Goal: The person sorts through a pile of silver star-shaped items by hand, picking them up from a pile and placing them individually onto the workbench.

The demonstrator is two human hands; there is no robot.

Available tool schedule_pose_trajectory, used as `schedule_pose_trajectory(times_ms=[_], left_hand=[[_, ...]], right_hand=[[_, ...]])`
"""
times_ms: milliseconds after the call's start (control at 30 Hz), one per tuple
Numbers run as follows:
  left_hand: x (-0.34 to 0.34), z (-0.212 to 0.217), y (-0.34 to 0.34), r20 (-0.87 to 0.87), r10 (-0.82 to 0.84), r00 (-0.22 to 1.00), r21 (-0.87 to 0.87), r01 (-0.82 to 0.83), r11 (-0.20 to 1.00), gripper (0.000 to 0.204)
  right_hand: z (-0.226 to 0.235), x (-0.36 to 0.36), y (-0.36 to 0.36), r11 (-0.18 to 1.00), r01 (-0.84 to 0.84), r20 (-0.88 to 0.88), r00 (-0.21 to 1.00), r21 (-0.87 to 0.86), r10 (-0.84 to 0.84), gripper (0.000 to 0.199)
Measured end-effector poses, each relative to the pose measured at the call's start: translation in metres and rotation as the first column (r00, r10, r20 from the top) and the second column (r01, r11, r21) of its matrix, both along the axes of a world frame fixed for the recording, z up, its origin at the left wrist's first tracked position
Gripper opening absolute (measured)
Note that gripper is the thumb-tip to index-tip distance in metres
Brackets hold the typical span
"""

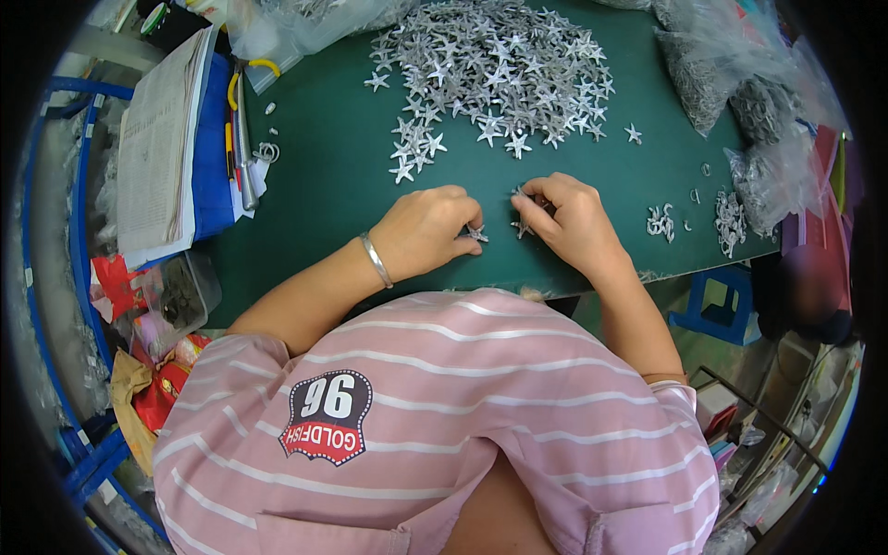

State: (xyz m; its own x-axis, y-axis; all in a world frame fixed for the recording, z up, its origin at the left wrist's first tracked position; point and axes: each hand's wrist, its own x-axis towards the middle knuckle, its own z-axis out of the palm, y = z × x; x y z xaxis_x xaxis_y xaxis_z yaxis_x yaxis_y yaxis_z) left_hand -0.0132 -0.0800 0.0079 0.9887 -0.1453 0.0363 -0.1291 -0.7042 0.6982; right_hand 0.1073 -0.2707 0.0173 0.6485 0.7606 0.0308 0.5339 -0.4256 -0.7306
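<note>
My left hand (433, 225), with a silver bangle on its wrist, is closed in a pinch on a small silver starfish piece (477, 234) near the table's front edge. Across a narrow gap, the curled fingers of my right hand (566, 220) grip another starfish piece (521, 228), which is partly hidden by the thumb and fingers. Beyond both hands lies a large heap of the same silver starfish pieces (499, 69) on the green tabletop (319, 199). A few pieces trail off the heap toward my left hand, and a lone starfish piece (633, 134) lies to its right.
Left on the table are papers (162, 139), a blue folder (215, 148) and yellow-handled tools (242, 139). Clear bags of metal parts (694, 83) line the right side. Small silver hooks (660, 223) lie nearer. A blue stool (721, 303) stands below the right edge.
</note>
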Motion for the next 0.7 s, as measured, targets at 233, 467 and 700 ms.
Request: schedule_pose_trajectory(times_ms=[233,467,700], left_hand=[[0.001,0.002,0.001,0.226,0.147,0.963,0.046,-0.161,0.986,0.017],[0.003,0.006,0.021,0.151,0.116,0.982,-0.06,-0.108,0.992,0.016],[0.008,-0.005,0.003,0.145,0.027,0.989,-0.004,-0.027,1.0,0.011]], right_hand=[[-0.008,0.024,-0.006,0.952,0.288,0.093,0.95,0.108,-0.298,0.02],[-0.012,0.015,0.005,0.953,0.289,0.186,0.945,-0.095,-0.268,0.016],[-0.015,0.025,-0.011,0.911,0.297,-0.572,0.816,0.285,-0.087,0.011]])
